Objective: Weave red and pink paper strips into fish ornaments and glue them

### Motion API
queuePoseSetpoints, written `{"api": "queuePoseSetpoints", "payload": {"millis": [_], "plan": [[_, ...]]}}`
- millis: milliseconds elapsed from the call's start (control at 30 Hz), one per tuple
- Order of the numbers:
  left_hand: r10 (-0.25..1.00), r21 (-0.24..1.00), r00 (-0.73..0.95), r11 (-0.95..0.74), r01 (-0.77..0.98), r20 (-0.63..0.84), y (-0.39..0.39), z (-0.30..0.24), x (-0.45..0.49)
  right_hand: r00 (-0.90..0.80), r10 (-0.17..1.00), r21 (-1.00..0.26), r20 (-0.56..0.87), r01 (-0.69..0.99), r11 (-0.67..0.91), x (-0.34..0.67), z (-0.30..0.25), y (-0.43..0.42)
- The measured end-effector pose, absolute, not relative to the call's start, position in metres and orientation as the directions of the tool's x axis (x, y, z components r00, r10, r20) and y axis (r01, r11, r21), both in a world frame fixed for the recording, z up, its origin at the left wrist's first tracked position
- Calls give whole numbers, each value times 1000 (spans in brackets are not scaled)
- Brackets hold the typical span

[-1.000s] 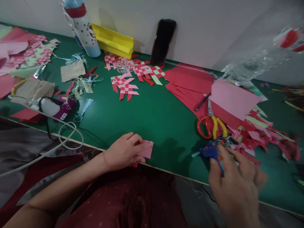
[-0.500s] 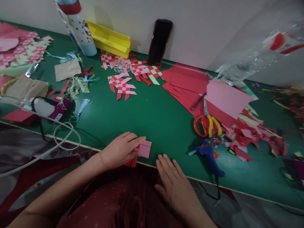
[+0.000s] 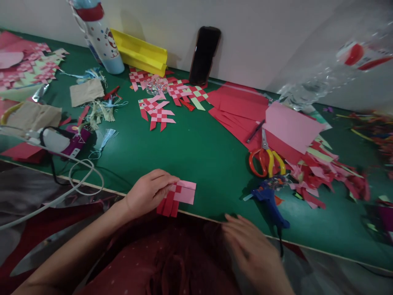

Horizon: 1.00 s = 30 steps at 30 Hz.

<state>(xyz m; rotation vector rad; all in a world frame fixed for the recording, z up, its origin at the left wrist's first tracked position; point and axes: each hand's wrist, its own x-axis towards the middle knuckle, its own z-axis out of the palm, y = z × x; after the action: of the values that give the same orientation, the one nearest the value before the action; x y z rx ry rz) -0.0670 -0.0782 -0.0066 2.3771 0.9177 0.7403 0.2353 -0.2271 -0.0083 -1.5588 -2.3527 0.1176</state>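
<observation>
Left hand (image 3: 150, 190) has its grip pinched on the upper-left bit of the woven paper (image 3: 186, 193), pink end poking out right of the fingertips, red strips pointing toward the tabletop (image 3: 211, 155)'s near edge. Right hand (image 3: 248, 241)'s grip is loosely spread (kinda blurry), off to the paper's right.

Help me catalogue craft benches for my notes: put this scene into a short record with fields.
Left hand: fingers on woven paper at its left end
Right hand: blurred, fingers extended, apart from the paper
Paper colours: red and pink
Tools: scissors with red and yellow handles; blue glue gun
Surface: green table
Against wall: dark phone, leaning
Far side: checkered paper shapes
</observation>
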Motion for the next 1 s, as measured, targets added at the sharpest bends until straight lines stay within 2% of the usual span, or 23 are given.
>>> {"api": "queuePoseSetpoints", "payload": {"millis": [67,100,133,167,267,367,533,767,867,1000], "plan": [[692,539,634,-700,469,346,-78,-9,-73,-52,957,-178,284,978,106,252,6,-232],[677,499,643,-720,482,357,-78,-12,-77,80,946,-162,315,986,-29,255,12,-232],[663,458,654,-739,494,364,-79,-14,-80,146,931,-164,336,982,-95,254,16,-229],[656,424,663,-749,509,362,-80,-17,-83,150,922,-181,356,979,-90,248,19,-223],[636,352,702,-768,535,321,-86,-24,-88,-107,906,-220,410,952,212,207,17,-196],[604,300,756,-791,533,251,-91,-26,-88,-255,920,-210,296,923,323,157,5,-168],[603,272,758,-795,543,250,-91,-30,-87,-327,936,-148,135,927,345,120,-14,-151],[587,267,769,-806,528,254,-87,-32,-88,-215,971,-41,103,975,220,155,-16,-165],[599,270,755,-798,538,265,-88,-32,-86,-181,971,-88,154,977,196,175,-17,-170],[619,252,739,-785,567,265,-90,-32,-86,-202,953,-195,227,949,247,187,-23,-179]]}}
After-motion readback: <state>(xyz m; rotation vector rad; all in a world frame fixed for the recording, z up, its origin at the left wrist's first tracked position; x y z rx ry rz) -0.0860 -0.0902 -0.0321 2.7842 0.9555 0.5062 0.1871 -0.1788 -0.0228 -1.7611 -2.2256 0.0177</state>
